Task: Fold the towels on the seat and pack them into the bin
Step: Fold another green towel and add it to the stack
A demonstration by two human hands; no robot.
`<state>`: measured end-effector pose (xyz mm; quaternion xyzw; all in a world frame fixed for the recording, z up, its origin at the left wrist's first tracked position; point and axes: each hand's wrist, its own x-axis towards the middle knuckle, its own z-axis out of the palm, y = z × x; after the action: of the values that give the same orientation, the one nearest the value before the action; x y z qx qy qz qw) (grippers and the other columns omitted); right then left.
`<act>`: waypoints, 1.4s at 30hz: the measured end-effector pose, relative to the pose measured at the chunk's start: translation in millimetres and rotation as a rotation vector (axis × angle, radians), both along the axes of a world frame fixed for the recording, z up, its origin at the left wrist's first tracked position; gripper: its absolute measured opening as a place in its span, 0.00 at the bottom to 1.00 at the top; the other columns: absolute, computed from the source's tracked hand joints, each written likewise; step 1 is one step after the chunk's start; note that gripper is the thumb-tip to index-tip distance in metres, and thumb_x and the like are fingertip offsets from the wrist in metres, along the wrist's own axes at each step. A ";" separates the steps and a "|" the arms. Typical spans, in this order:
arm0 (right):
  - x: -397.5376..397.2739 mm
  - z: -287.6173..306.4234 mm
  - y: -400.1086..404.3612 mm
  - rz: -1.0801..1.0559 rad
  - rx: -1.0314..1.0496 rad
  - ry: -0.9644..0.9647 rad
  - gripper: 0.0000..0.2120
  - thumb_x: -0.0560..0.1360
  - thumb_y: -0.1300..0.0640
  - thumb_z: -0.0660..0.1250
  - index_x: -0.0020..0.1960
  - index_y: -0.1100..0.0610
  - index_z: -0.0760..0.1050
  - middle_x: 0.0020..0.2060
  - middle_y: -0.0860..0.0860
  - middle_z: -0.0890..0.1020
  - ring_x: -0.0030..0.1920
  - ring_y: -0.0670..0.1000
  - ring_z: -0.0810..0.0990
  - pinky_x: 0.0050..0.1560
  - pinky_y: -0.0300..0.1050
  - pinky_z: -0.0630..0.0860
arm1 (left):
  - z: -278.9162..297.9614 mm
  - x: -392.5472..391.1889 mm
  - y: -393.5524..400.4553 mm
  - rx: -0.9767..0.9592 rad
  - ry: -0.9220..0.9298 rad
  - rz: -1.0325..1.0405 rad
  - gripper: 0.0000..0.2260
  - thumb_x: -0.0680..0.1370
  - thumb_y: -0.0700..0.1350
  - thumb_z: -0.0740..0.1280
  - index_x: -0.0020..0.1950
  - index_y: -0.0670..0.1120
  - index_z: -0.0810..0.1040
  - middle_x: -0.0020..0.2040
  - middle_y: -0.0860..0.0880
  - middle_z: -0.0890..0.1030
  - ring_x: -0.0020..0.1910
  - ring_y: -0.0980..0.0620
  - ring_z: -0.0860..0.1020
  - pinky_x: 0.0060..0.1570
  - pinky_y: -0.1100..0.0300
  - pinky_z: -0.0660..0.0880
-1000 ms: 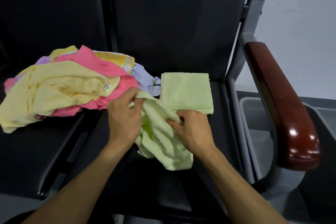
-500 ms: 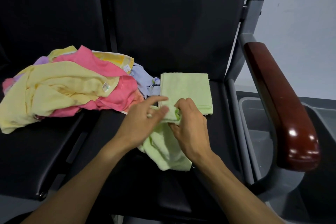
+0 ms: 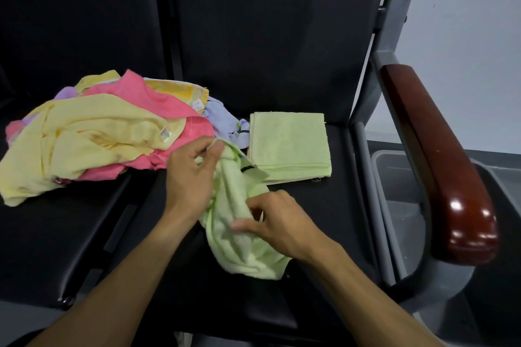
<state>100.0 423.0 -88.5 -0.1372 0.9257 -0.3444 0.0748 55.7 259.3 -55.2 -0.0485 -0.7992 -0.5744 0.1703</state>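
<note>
A crumpled light green towel point(image 3: 239, 236) lies on the black seat point(image 3: 324, 205) in front of me. My left hand point(image 3: 191, 177) pinches its upper end between thumb and fingers. My right hand point(image 3: 276, 222) grips the towel lower down, fingers curled into the cloth. Behind them a folded light green towel point(image 3: 290, 144) lies flat on the seat. A heap of unfolded towels point(image 3: 93, 132), yellow, pink and pale purple, covers the left seat. The grey bin point(image 3: 400, 205) stands on the floor to the right, beyond the armrest.
A glossy brown armrest point(image 3: 439, 163) on a grey frame rises between the seat and the bin. Black seat backs stand behind the towels. A pale wall fills the upper right.
My left hand has shifted left and up, still holding the towel's end. My right hand has slid down along the towel toward me. The crumpled towel is stretched out longer between them.
</note>
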 end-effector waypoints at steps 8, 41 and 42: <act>-10.7 12.0 13.6 -0.299 -0.289 0.130 0.14 0.76 0.47 0.71 0.60 0.44 0.74 0.48 0.43 0.71 0.46 0.42 0.73 0.44 0.36 0.73 | -1.5 4.2 4.8 0.016 -0.092 -0.267 0.09 0.82 0.41 0.67 0.43 0.49 0.84 0.40 0.53 0.84 0.43 0.53 0.81 0.48 0.56 0.75; -8.6 13.1 8.2 -0.207 -0.198 0.317 0.14 0.79 0.48 0.69 0.37 0.54 0.80 0.42 0.43 0.75 0.48 0.46 0.72 0.49 0.39 0.70 | -6.7 13.0 13.8 -0.054 -0.315 -0.160 0.03 0.78 0.41 0.72 0.47 0.43 0.80 0.37 0.49 0.86 0.37 0.52 0.85 0.41 0.56 0.80; -8.7 13.7 7.1 -0.205 -0.206 0.332 0.15 0.79 0.48 0.68 0.37 0.54 0.79 0.39 0.44 0.77 0.46 0.47 0.72 0.48 0.42 0.71 | -6.9 14.1 15.0 -0.052 -0.317 -0.181 0.02 0.79 0.41 0.71 0.48 0.43 0.80 0.37 0.48 0.86 0.38 0.49 0.85 0.44 0.51 0.81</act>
<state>91.4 430.2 -74.7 -0.1040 0.8943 -0.4158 -0.1284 69.9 274.2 -62.1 -0.0335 -0.8230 -0.5669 -0.0114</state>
